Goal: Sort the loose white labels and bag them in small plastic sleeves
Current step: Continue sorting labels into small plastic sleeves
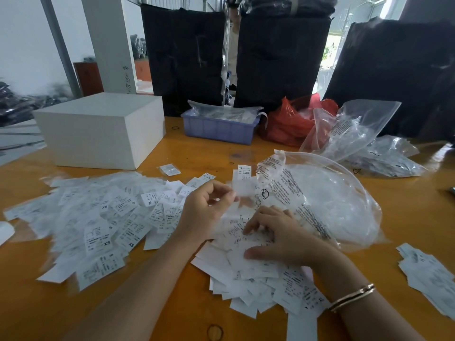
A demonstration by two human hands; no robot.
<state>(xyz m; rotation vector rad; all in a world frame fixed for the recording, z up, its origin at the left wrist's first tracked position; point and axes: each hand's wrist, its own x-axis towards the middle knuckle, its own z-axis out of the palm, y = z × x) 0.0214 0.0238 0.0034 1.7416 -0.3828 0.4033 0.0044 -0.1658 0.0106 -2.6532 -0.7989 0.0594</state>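
Your left hand (206, 212) is raised just above the surface (406, 217), its grip pinching a blurred white label (242, 189) between thumb and fingertips. Your right hand (278, 236) lies on the near pile (258, 274) of labels, fingers spread and relaxed, pressing down and holding nothing (a bangle (352, 297) sits on that wrist). A wider spread of labels (98, 217), marked XS, S and XL, covers the surface to your left. A large clear bag (327, 200) lies just right of your hands, touching the pile. Behind stand a white box (103, 129) and a blue tray (219, 127).
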